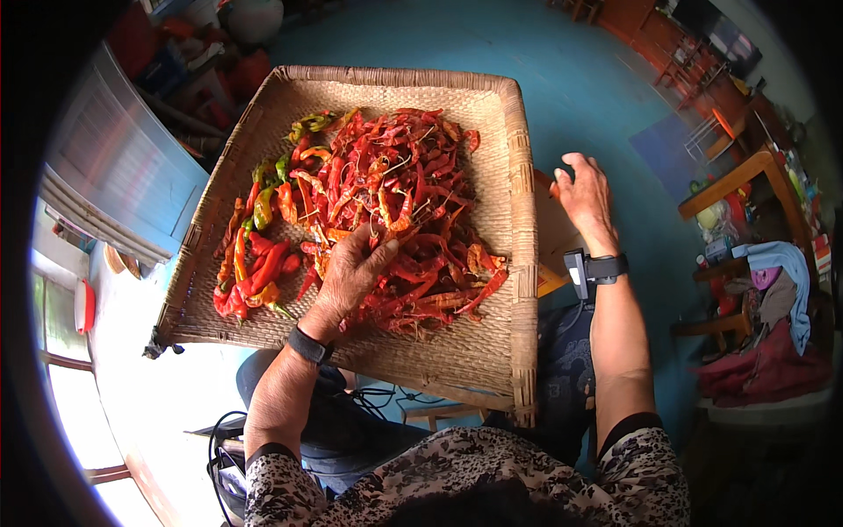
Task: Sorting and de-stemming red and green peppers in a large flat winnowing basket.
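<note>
Room: a blue floor fills the upper centre. Left hand, centre: fingers rest among wrinkled red peppers; whether they clamp one, cannot tell. Right hand, right of centre: raised, thumb and fingers apart. Peppers lie heaped mid-frame in a woven tray; smoother mixed-colour peppers lie left.

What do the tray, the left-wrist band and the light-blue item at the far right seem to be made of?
Tray: matte woven plant fibre, perhaps bamboo or rattan; tan crossing strips and a bound rim show it.
Left-wrist band: dark and dull, fabric or rubber; too small to tell.
Light-blue item: probably soft cloth, matte, since it drapes in folds.
</note>
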`<state>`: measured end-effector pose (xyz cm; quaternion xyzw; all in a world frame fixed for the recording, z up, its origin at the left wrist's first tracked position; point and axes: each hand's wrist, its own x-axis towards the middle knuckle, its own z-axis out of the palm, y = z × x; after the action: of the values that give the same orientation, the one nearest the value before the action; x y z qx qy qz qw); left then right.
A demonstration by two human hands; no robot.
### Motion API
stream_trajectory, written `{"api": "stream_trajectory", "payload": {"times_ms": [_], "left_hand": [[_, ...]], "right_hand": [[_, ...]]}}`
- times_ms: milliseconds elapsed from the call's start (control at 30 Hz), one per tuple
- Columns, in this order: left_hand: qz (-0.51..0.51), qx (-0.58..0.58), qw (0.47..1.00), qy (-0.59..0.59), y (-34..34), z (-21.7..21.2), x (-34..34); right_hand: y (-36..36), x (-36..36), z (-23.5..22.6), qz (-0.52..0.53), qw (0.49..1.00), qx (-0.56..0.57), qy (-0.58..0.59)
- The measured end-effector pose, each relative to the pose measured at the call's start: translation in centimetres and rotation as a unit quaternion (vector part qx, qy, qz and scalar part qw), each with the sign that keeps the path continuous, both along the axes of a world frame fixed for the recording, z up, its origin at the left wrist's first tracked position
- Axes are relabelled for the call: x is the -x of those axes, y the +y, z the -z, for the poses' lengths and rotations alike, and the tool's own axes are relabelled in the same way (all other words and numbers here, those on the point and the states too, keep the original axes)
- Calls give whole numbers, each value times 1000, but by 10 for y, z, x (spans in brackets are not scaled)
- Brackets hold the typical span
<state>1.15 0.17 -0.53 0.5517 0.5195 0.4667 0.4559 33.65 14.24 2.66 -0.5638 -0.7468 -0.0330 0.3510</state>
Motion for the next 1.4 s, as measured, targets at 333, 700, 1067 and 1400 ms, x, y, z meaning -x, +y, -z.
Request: {"api": "stream_trajectory", "payload": {"times_ms": [333, 700, 1067, 1400], "left_hand": [[-11, 10, 999, 34, -4, -1, 10], [-45, -62, 993, 92, -7, 2, 17], [-49, -59, 989, 127, 4, -3, 8], [-51, -244, 933, 261, -13, -17, -6]], "right_hand": [[-24, 112, 6, -337, 916, 206, -72], [-34, 124, 25, -333, 924, 179, -61], [-41, 85, -2, -303, 906, 223, 194], [-76, 117, -7, -399, 867, 218, 204]]}}
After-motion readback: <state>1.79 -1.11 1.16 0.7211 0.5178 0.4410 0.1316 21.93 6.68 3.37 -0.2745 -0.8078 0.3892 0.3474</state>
